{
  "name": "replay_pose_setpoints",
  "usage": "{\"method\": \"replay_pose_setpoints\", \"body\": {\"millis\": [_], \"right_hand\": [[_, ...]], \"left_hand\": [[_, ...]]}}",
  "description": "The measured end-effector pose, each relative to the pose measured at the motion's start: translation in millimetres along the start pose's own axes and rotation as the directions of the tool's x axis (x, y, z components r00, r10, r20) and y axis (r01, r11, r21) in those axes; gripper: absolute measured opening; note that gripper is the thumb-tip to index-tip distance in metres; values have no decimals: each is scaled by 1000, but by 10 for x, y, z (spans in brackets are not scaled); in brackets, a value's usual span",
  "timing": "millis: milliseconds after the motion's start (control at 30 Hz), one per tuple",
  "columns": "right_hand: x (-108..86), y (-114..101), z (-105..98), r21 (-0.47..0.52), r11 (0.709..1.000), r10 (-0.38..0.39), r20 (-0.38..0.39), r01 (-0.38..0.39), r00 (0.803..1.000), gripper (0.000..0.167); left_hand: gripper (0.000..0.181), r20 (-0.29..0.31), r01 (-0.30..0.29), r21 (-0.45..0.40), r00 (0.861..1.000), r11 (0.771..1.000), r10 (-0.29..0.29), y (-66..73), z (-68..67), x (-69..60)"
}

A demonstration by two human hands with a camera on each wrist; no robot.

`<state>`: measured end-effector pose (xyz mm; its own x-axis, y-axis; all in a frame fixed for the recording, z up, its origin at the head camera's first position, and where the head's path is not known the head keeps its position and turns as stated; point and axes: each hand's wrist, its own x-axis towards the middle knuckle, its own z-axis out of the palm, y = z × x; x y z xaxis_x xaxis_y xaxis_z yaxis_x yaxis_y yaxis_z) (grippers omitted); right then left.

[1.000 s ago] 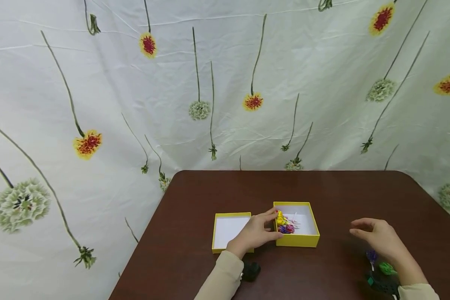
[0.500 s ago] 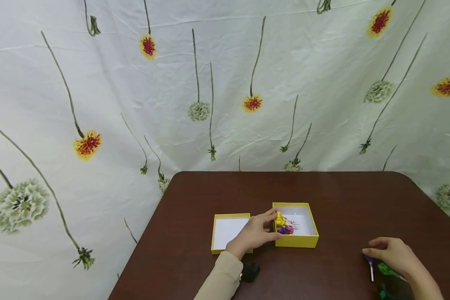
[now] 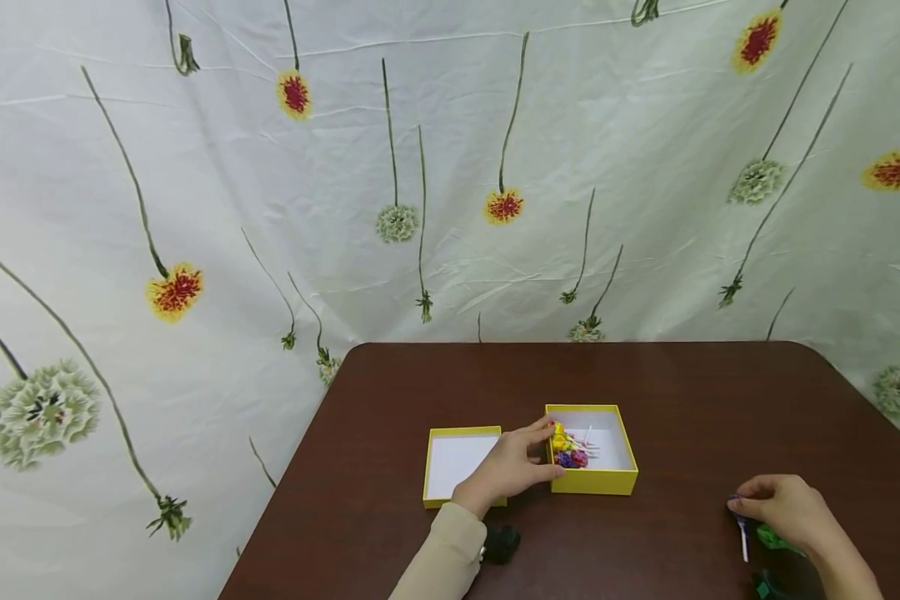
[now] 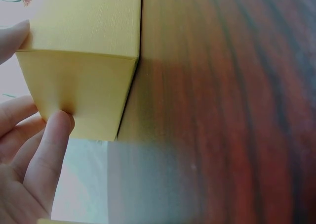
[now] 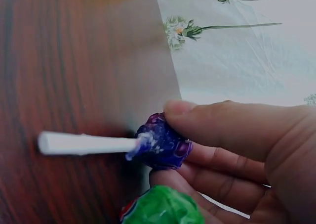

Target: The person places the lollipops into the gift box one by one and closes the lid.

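On the brown table is a yellow box [image 3: 592,482], white inside, with several wrapped lollipops [image 3: 572,457] lying along its left side. My left hand [image 3: 507,467] holds this box at its left wall; the thumb lies at the front corner, and one finger presses the yellow side in the left wrist view. Over to the right, my right hand [image 3: 791,514] pinches a purple-wrapped lollipop [image 5: 165,144] by its candy head between thumb and finger, the white stick pointing away. Close under that hand is a green-wrapped lollipop [image 5: 165,206], partly hidden by the fingers.
A shallow yellow lid [image 3: 457,462] lies open side up, left of the box and partly behind my left hand. By my left sleeve sits a small black object [image 3: 502,543]. Another dark object with a green patch [image 3: 765,586] is below my right hand. A flowered cloth [image 3: 450,175] hangs behind the table.
My right hand has come down and toward me onto the purple lollipop and now pinches its head. The left hand stays at the box, which has not moved.
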<state>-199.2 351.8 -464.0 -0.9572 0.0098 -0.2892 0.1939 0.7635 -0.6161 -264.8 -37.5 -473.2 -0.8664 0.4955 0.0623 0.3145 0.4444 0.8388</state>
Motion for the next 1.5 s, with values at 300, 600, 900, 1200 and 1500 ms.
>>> {"method": "replay_pose_setpoints", "body": {"millis": [300, 600, 900, 1200, 1500], "right_hand": [[-2, -85, 11, -12, 998, -58, -49, 57, 997, 54], [-16, -263, 13, -34, 993, -118, -111, 115, 987, 43], [-53, -501, 45, 16, 973, -225, -195, 232, 955, 37], [-24, -821, 87, -50, 937, -346, -243, 345, 906, 28], [42, -1215, 186, -42, 871, -485, -231, 489, 844, 24]], "left_hand": [[69, 2, -30, -2, 1000, 1000, 30, 16, 1, -13], [70, -3, -27, 5, 1000, 1000, 27, 14, 3, -18], [70, 0, -25, 1, 1000, 1000, 25, 5, 8, -17], [71, -4, -22, 8, 1000, 1000, 22, 11, 0, -26], [69, -5, -15, 17, 1000, 1000, 15, 17, -1, -24]]}}
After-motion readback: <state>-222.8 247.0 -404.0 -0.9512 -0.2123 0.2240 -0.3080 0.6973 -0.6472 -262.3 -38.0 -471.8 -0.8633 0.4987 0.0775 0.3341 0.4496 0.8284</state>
